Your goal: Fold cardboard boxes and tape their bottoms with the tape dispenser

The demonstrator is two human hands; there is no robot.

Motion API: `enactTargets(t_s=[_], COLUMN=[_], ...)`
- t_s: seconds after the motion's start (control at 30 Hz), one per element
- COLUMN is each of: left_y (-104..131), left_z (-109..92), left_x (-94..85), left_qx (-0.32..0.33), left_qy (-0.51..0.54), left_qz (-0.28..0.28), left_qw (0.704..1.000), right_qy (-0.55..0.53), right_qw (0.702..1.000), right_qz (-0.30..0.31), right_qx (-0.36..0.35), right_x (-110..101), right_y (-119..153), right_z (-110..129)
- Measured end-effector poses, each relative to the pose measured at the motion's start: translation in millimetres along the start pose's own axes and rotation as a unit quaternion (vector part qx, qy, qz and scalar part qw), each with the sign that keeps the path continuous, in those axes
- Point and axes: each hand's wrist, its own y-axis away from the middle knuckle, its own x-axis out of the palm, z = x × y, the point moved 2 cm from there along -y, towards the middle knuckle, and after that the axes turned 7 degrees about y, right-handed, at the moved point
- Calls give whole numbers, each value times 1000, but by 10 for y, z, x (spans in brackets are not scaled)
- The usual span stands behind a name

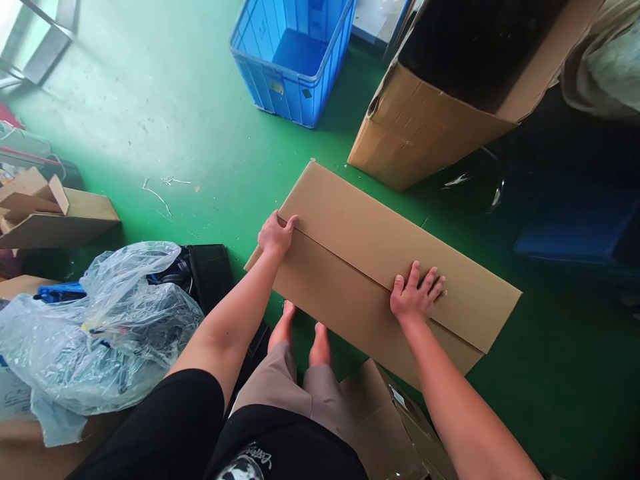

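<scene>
Left hand (275, 235) curls, grip half-closed, over one end of a cardboard box (330, 287), likely steadying it; right hand (416, 299), fingers spread, lies on top, probably keeping the flaps (370, 230) flat.

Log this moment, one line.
left hand: gripping end of cardboard box; right hand: spread on top; flaps: down, no tape visible

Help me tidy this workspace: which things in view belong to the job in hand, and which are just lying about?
In the job:
- closed-flap cardboard box, with the left hand and right hand on it

Apparently just lying about:
- blue crate
- large open carton
- clear plastic bag
</scene>
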Motion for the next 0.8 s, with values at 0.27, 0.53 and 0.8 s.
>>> enactTargets(t_s=[0.27, 0.53, 0.8], left_y=[50, 16, 5], left_z=[-30, 45, 60], left_x=[-50, 18, -12], left_qx=[-8, -9, -28], left_qy=[26, 7, 27], left_qz=[-21, -41, -77], left_qw=[999, 999, 996], right_qy=[0, -7, 4], right_qw=[1000, 996, 995], right_qz=[-1, -84, -97], right_qx=[9, -10, -22], right_x=[-22, 180, 293], right_y=[24, 61, 56], right_z=[28, 34, 20])
